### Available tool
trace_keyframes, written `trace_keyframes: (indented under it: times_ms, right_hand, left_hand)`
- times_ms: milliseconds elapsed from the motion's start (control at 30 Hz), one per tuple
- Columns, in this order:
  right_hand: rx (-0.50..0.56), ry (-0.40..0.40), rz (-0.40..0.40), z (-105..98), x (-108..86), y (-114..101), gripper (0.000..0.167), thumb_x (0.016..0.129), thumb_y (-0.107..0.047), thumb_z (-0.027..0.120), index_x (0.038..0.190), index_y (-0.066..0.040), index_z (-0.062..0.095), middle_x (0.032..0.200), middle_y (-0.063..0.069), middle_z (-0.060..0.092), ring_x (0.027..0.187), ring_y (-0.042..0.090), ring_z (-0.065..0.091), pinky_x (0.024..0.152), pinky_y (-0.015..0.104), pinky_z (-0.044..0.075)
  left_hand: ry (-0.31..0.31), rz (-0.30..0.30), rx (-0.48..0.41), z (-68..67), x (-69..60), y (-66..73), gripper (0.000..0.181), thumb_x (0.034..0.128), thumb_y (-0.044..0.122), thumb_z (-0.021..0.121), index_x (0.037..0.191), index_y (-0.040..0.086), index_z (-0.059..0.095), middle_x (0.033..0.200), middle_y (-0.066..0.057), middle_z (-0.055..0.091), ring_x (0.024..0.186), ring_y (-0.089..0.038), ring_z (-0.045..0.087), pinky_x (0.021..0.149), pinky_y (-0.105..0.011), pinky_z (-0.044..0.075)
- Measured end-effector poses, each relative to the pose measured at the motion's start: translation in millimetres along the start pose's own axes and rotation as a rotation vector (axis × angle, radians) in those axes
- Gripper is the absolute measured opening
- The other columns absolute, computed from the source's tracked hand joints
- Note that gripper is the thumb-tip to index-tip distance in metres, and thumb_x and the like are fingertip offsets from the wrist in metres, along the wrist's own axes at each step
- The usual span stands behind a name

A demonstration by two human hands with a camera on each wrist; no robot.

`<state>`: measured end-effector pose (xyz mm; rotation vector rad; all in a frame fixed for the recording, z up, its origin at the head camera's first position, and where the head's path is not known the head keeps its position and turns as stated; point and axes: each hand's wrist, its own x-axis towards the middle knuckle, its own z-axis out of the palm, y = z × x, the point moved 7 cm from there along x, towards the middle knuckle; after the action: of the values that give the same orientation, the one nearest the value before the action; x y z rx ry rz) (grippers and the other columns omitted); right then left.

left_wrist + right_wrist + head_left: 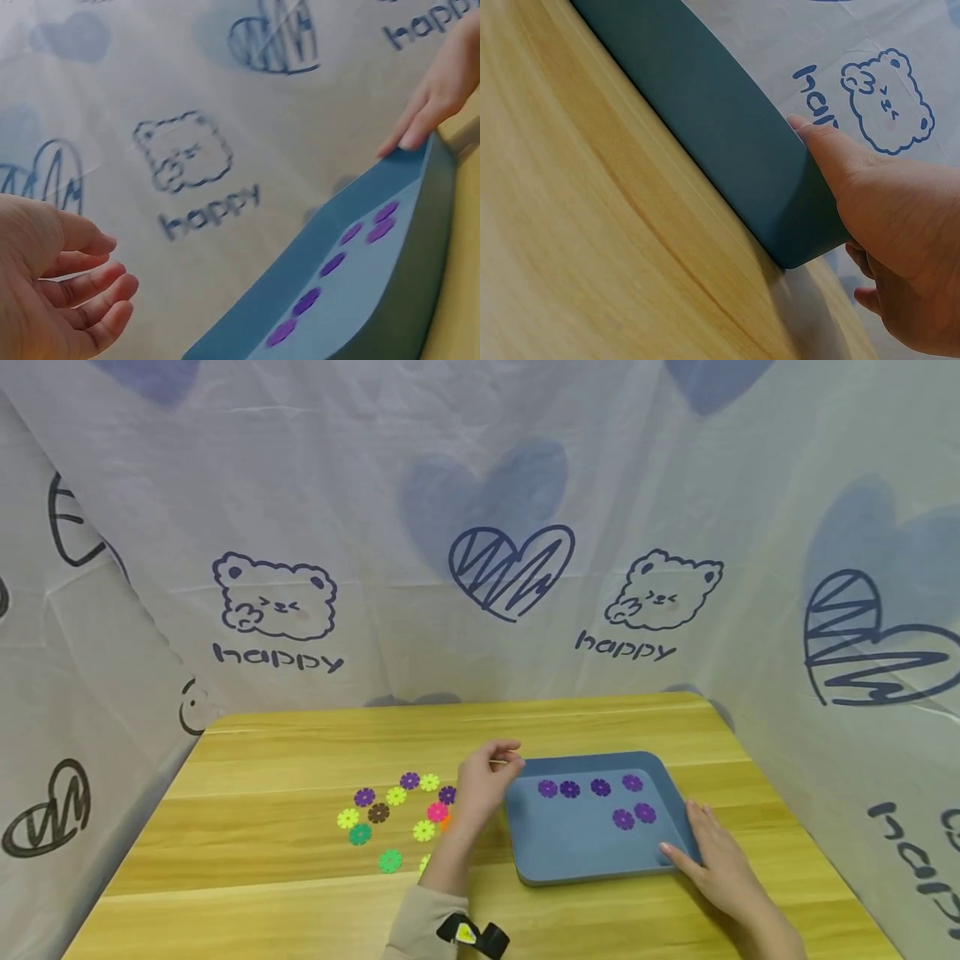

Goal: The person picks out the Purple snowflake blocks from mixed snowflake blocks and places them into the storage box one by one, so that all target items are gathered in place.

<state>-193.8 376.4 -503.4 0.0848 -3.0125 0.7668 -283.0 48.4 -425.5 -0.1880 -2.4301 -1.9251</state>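
Note:
A blue-grey rectangular tray (577,852) lies on the table with several purple notched plastic discs (623,819) in it. My right hand (723,860) grips its near right corner, thumb over the rim and fingers along the outer side. The right wrist view shows the thumb on the edge of the tray wall (705,112). Just off the tray's far left corner is my left hand (483,781), fingers loosely bent. Nothing shows between the fingers (97,285) in the left wrist view. Behind this hand, part of a group of loose discs is hidden.
Left of the tray, loose notched discs are spread on the wooden table (247,827): yellow (396,796), purple (364,797), green (390,861), brown (378,812) and pink (437,812). A printed cloth (390,485) hangs behind and beside the table.

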Motion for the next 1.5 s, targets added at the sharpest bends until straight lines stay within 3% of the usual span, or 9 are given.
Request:
trace_keyframes:
  times_ms: [233,533,867,1133,1333,1500]
  right_hand:
    - [-0.006,0.005,0.000,-1,-0.9,0,0.093,0.094,-0.049,0.058,0.151,0.011,0.015,0.154,0.037,0.018,0.144,0.054,0.013,0.110,0.070,0.017]
    - [0.001,-0.004,0.004,-3,-1.7,-3,0.093,0.094,-0.049,0.058,0.150,0.011,0.015,0.153,0.038,0.018,0.143,0.054,0.012,0.110,0.071,0.016]
    - [0.000,0.010,-0.009,-4,-3.2,-4,0.091,0.094,-0.047,0.058,0.150,0.012,0.016,0.153,0.038,0.019,0.143,0.055,0.014,0.110,0.070,0.017]
    - [0.002,0.014,-0.016,-4,-2.3,-3,0.091,0.094,-0.046,0.059,0.150,0.012,0.016,0.153,0.038,0.019,0.143,0.055,0.014,0.109,0.071,0.018]
    - [0.000,0.013,-0.014,-3,-1.5,-2,0.091,0.094,-0.047,0.058,0.150,0.012,0.016,0.153,0.038,0.019,0.143,0.054,0.013,0.109,0.071,0.017]
    - [-0.002,0.020,-0.023,-2,-0.8,-2,0.090,0.094,-0.046,0.059,0.150,0.012,0.017,0.153,0.038,0.020,0.143,0.055,0.014,0.110,0.070,0.018]
  left_hand:
    - [0.115,-0.019,0.045,-38.6,-0.3,-21.7,0.025,0.0890,0.013,0.067,0.114,0.007,0.069,0.095,-0.010,0.069,0.081,-0.017,0.062,0.068,-0.026,0.051]
    - [0.129,-0.065,0.156,-67.2,1.7,-54.4,0.028,0.0902,0.011,0.067,0.118,0.007,0.066,0.098,-0.010,0.067,0.083,-0.019,0.061,0.063,-0.026,0.051]
    - [0.057,-0.109,0.371,-71.3,4.0,-88.5,0.030,0.0864,0.011,0.072,0.114,0.001,0.067,0.102,-0.014,0.067,0.094,-0.027,0.064,0.079,-0.040,0.055]
    - [0.064,-0.086,0.496,-66.1,4.7,-96.3,0.032,0.0820,0.013,0.076,0.112,0.003,0.069,0.108,-0.018,0.062,0.101,-0.033,0.060,0.090,-0.047,0.051]
    - [0.074,-0.074,0.518,-65.6,6.7,-97.9,0.028,0.0816,0.011,0.076,0.109,0.005,0.071,0.107,-0.015,0.069,0.104,-0.033,0.063,0.092,-0.046,0.051]
    - [0.064,-0.081,0.446,-66.3,6.8,-100.4,0.026,0.0820,0.004,0.074,0.108,0.004,0.070,0.103,-0.015,0.068,0.096,-0.029,0.063,0.085,-0.042,0.054]
